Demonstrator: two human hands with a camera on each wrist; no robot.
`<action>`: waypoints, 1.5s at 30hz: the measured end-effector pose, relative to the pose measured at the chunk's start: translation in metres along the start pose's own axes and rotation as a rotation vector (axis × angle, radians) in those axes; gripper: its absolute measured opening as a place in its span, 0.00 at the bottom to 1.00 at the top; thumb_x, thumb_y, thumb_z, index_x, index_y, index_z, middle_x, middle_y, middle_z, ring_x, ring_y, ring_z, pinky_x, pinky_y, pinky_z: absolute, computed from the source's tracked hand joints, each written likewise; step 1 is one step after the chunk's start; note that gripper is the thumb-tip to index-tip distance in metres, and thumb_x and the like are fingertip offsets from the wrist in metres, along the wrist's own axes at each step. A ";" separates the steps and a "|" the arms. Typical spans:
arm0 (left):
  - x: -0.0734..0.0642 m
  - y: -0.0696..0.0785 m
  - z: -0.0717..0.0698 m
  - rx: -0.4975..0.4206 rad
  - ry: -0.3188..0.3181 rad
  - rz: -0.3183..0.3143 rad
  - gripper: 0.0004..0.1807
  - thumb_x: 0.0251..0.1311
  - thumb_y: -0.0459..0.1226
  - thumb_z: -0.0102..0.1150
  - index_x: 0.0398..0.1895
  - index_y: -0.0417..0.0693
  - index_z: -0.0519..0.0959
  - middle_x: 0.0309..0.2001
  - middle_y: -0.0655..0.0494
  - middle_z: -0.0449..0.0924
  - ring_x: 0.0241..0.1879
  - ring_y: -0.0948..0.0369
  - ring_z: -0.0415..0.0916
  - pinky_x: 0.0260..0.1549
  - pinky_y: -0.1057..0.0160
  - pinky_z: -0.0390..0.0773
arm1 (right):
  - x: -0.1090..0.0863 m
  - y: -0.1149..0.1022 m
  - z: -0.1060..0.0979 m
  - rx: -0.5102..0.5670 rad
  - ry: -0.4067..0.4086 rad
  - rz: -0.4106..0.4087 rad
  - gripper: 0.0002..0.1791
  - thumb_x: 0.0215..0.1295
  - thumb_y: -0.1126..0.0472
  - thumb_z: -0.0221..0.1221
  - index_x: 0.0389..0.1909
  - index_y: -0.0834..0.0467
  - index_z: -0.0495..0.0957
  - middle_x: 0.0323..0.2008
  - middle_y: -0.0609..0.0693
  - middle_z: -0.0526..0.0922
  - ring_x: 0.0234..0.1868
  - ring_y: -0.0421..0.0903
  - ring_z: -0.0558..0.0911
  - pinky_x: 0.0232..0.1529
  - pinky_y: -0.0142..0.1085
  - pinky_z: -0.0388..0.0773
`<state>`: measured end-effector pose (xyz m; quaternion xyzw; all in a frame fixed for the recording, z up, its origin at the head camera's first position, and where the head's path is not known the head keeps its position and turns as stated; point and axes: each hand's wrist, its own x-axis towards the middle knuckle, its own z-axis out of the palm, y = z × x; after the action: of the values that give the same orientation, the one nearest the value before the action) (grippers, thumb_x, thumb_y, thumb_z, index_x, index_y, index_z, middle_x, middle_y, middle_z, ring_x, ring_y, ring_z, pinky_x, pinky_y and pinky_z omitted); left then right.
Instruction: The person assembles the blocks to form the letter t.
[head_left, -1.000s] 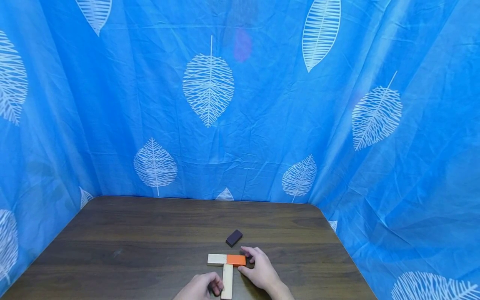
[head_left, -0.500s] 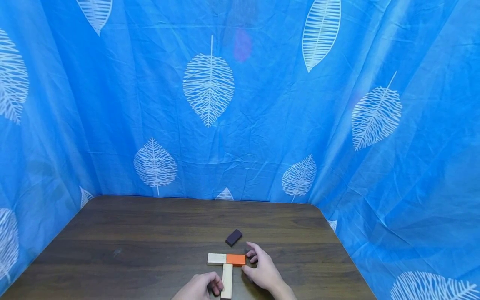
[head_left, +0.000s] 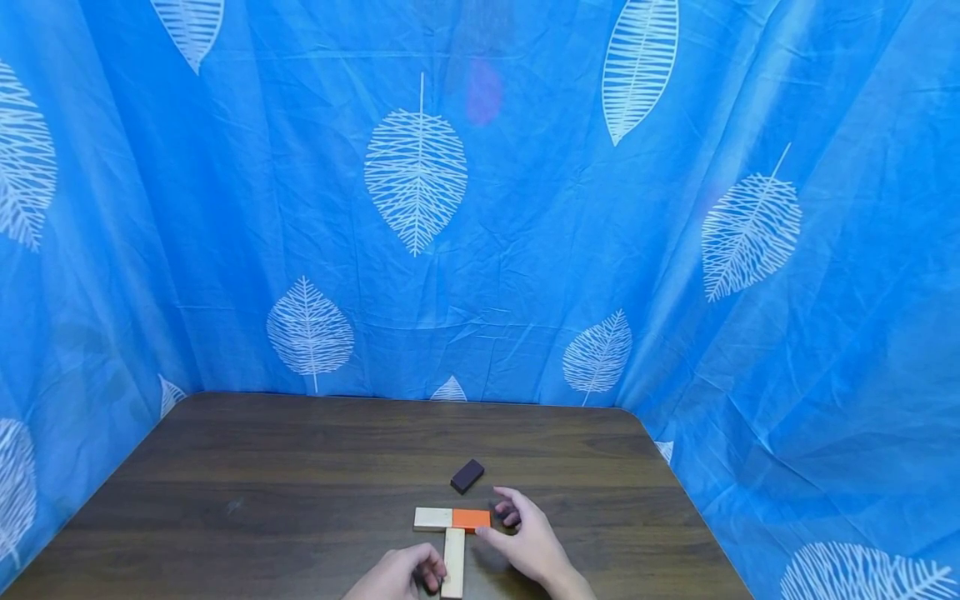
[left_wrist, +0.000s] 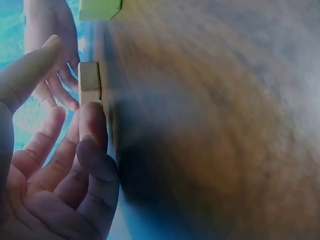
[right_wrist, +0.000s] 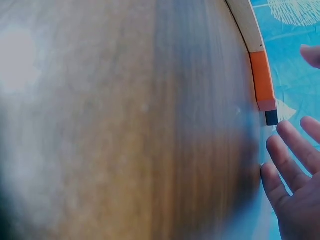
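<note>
Three blocks lie flat in a T on the table: a plain wooden block (head_left: 432, 518) at the far left, an orange block (head_left: 470, 520) end to end with it, and a plain wooden block (head_left: 453, 563) running toward the person. My left hand (head_left: 397, 575) touches the left side of this stem block with bent fingertips, its thumb standing apart in the left wrist view. Around the right end of the orange block, my right hand (head_left: 532, 546) hovers with spread, relaxed fingers; the thumb is close to the block's near edge. Whether it touches cannot be told.
A dark block (head_left: 468, 475) lies askew just beyond the orange one. The brown wooden table (head_left: 262, 475) reaches back to a blue curtain (head_left: 480, 250) with white leaf prints, which also hangs along both sides.
My right hand moved slightly away to the right, then its thumb came back toward the orange block. The left hand and the blocks hold their places.
</note>
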<state>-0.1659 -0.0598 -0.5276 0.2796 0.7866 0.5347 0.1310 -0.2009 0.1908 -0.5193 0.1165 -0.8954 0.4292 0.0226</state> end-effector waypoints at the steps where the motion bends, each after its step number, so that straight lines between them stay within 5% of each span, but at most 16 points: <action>1: 0.000 0.000 0.000 -0.004 -0.002 -0.003 0.17 0.43 0.19 0.66 0.36 0.45 0.78 0.28 0.64 0.77 0.25 0.70 0.70 0.23 0.70 0.68 | 0.000 0.000 0.000 -0.005 0.002 0.001 0.37 0.58 0.47 0.70 0.64 0.61 0.73 0.45 0.50 0.80 0.42 0.46 0.77 0.45 0.44 0.75; 16: -0.004 0.000 -0.004 -0.039 -0.019 -0.013 0.15 0.48 0.25 0.71 0.37 0.45 0.78 0.29 0.65 0.77 0.24 0.69 0.71 0.25 0.68 0.72 | -0.002 0.000 -0.002 -0.004 0.002 0.016 0.39 0.57 0.45 0.71 0.65 0.61 0.72 0.47 0.50 0.80 0.44 0.48 0.78 0.46 0.49 0.74; 35: -0.008 -0.005 -0.003 -0.028 -0.078 0.084 0.12 0.53 0.29 0.70 0.38 0.46 0.78 0.30 0.73 0.77 0.23 0.73 0.71 0.25 0.69 0.73 | -0.007 0.003 -0.004 -0.004 -0.013 -0.006 0.41 0.54 0.44 0.73 0.65 0.60 0.73 0.47 0.49 0.80 0.45 0.47 0.78 0.45 0.47 0.74; 45: -0.008 -0.009 -0.003 0.009 -0.119 0.153 0.07 0.58 0.31 0.67 0.37 0.44 0.79 0.30 0.73 0.78 0.31 0.75 0.73 0.29 0.69 0.74 | -0.010 0.004 -0.008 0.004 -0.034 -0.018 0.40 0.54 0.44 0.73 0.64 0.59 0.73 0.48 0.49 0.80 0.45 0.47 0.77 0.45 0.46 0.74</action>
<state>-0.1637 -0.0692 -0.5359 0.3706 0.7563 0.5220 0.1348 -0.1928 0.2008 -0.5188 0.1319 -0.8937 0.4288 0.0108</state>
